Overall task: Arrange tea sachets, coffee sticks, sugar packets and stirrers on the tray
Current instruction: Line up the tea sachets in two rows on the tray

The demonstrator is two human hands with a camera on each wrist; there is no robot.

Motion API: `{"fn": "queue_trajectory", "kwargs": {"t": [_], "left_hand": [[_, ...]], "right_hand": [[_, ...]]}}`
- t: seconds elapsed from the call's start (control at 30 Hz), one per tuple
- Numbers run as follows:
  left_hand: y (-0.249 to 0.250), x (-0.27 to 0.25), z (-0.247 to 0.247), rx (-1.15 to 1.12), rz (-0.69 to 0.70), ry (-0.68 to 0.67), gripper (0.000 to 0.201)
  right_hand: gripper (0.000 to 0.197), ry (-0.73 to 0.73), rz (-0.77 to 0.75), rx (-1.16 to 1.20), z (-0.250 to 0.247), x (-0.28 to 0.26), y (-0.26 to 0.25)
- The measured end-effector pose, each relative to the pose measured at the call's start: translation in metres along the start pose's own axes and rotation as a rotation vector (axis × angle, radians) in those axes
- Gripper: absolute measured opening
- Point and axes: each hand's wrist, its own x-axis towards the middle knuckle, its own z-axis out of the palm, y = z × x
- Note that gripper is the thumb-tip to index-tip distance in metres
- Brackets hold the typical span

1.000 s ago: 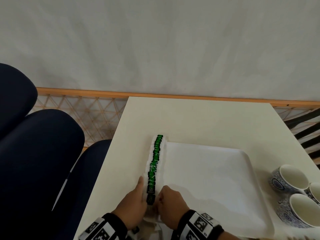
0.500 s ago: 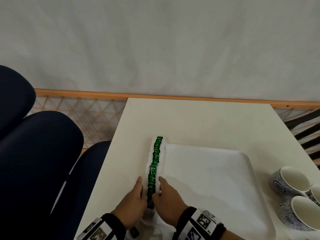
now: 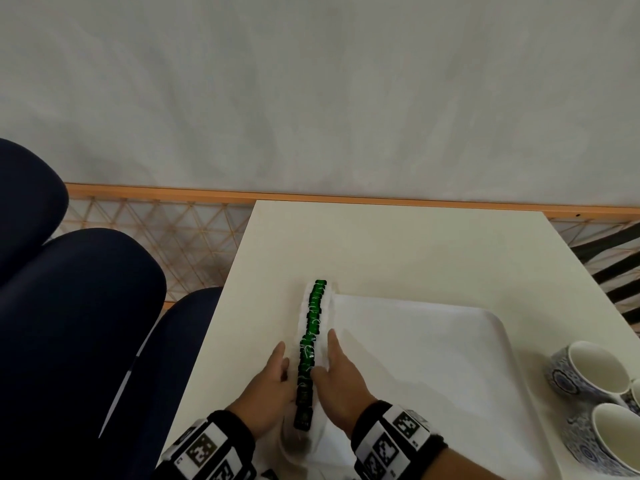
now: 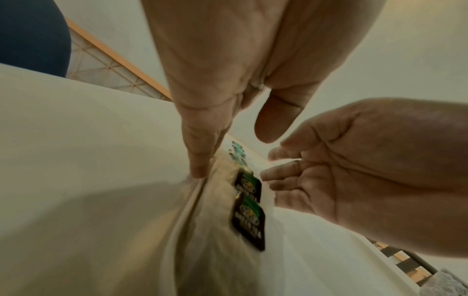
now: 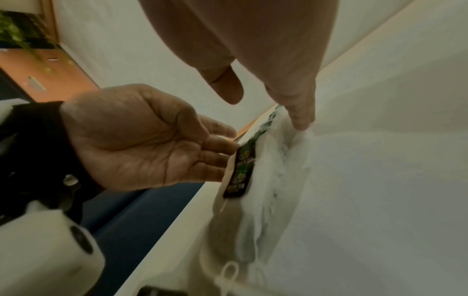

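Note:
A row of white tea sachets [image 3: 313, 327] with green and black tags lies along the left edge of the white tray [image 3: 433, 358]. My left hand [image 3: 277, 362] lies flat against the row's left side, and my right hand [image 3: 334, 351] against its right side, both near the row's near end. In the left wrist view my left fingertips [image 4: 200, 168] touch the sachets [image 4: 249, 210] beside the tags. In the right wrist view a right fingertip [image 5: 301, 118] presses the sachets [image 5: 273, 160] from the tray side. Neither hand grips anything.
Three blue-patterned white cups [image 3: 588, 372] stand off the tray's right edge. The cream table [image 3: 398, 244] ends at a white wall behind. Dark blue chairs [image 3: 79, 323] stand to the left of the table.
Both hands have slid a little forward along the row, away from me, and their fingers have stretched out straighter. The row looks narrower and tidier.

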Motion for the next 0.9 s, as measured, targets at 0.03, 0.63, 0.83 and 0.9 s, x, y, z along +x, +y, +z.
{"fn": "queue_trajectory", "kwargs": {"t": [0.03,0.63,0.83,0.9], "left_hand": [[0.003,0.003,-0.001,-0.007,0.003,0.000,0.075],[0.043,0.047,-0.012,-0.088,-0.001,0.012,0.087],[0.046,0.059,-0.013,-0.118,-0.006,0.004,0.085],[0.047,0.063,-0.014,-0.129,-0.008,0.014,0.084]], "right_hand": [[0.069,0.019,0.005,0.018,-0.002,0.003,-0.001],[0.061,0.065,-0.015,0.142,-0.018,0.040,-0.007],[0.060,0.068,-0.037,0.160,-0.017,0.047,-0.009],[0.061,0.112,-0.024,0.189,-0.019,0.055,-0.008]]}}
